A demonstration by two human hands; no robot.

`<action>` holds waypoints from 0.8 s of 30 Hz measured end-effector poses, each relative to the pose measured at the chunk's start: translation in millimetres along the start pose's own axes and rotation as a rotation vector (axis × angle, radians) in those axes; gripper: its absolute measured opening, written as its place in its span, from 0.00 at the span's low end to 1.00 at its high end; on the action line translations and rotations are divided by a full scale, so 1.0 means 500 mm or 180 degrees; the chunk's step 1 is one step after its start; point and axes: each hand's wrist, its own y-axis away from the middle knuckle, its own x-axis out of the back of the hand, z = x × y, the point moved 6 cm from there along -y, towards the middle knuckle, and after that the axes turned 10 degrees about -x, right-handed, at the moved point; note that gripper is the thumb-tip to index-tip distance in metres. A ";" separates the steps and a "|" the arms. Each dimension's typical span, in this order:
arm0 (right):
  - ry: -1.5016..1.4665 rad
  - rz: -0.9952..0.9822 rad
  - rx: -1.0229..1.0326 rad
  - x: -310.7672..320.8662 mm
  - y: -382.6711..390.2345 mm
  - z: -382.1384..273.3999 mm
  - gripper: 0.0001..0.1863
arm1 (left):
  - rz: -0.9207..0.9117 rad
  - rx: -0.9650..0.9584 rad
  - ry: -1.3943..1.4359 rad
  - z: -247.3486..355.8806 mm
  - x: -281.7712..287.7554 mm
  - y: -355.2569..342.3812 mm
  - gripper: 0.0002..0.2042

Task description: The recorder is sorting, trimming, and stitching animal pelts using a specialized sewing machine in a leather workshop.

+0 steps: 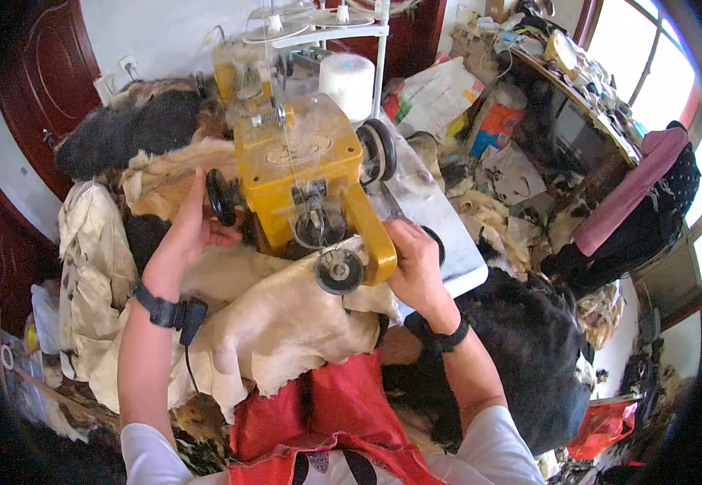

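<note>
A yellow fur sewing machine (282,153) with black handwheels stands on a white tabletop (460,259). A pale hide (278,339) drapes below its round feed discs (339,271) and over my lap. My left hand (197,222) is at the machine's left side, by the black knob (221,198), fingers apart, some of them low by the hide. My right hand (411,255) is closed beside the machine's yellow lower arm (371,238); its fingertips are hidden, so what they grip cannot be made out.
Dark fur (488,356) lies at lower right, more pelts (141,105) at left. A white thread cone (347,85) stands behind the machine. A cluttered cabinet (569,121), a pink cloth (626,194) over dark clothing and a red bag (601,428) are at right.
</note>
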 end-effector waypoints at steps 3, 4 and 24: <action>-0.0143 0.0088 0.0140 -0.007 -0.002 -0.011 0.10 | 0.1144 -0.1348 -0.1613 0.024 0.049 0.066 0.26; -0.0313 0.0023 -0.0050 -0.011 0.007 0.004 0.09 | 0.1096 -0.1346 -0.1606 0.004 0.034 0.081 0.26; -0.1082 0.0130 -0.1164 -0.022 0.110 -0.038 0.09 | 0.0002 -0.3140 -0.3604 -0.190 -0.066 0.412 0.26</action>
